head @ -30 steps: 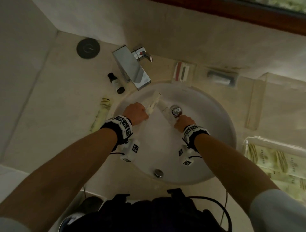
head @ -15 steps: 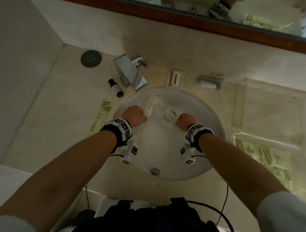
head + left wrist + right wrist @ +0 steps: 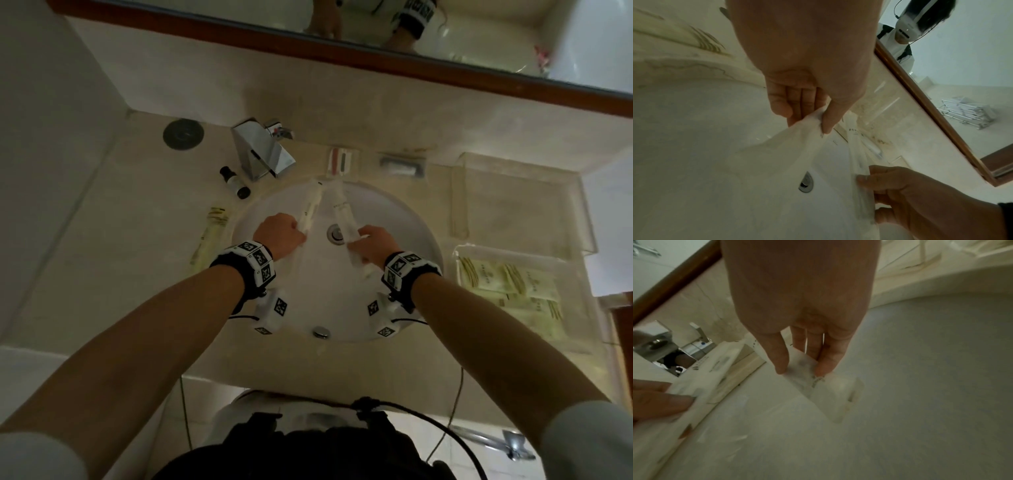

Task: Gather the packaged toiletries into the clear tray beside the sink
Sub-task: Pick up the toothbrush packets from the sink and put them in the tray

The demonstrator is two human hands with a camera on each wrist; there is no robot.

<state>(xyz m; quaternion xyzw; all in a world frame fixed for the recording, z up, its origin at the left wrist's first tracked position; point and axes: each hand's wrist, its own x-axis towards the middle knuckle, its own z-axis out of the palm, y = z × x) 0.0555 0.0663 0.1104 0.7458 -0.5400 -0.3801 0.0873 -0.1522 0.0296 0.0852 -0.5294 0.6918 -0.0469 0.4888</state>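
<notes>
Both hands hover over the white sink basin [image 3: 394, 219], each holding one long pale packet. My left hand [image 3: 298, 233] pinches a white packet [image 3: 312, 207] between thumb and fingers [image 3: 824, 125]; its far end points toward the faucet. My right hand [image 3: 359, 240] grips a translucent packet [image 3: 340, 209] near its lower end, thumb and fingers [image 3: 781, 363] pressed on the wrapper [image 3: 830, 386]. The two packets nearly meet at their far tips. The clear tray [image 3: 462, 250], right of the sink, holds several yellow-green packets [image 3: 507, 284].
On the counter are a chrome faucet [image 3: 263, 154], a small dark-capped bottle [image 3: 234, 181], a yellow packet [image 3: 212, 233] at the left, a red-striped packet [image 3: 340, 161] and a soap dish [image 3: 402, 166] behind the basin. An empty clear holder [image 3: 513, 195] stands behind the tray.
Both hands have lifted their packets off the basin floor near the drain and drawn slightly apart. The right hand's packet now stands out in view, pointing toward the faucet.
</notes>
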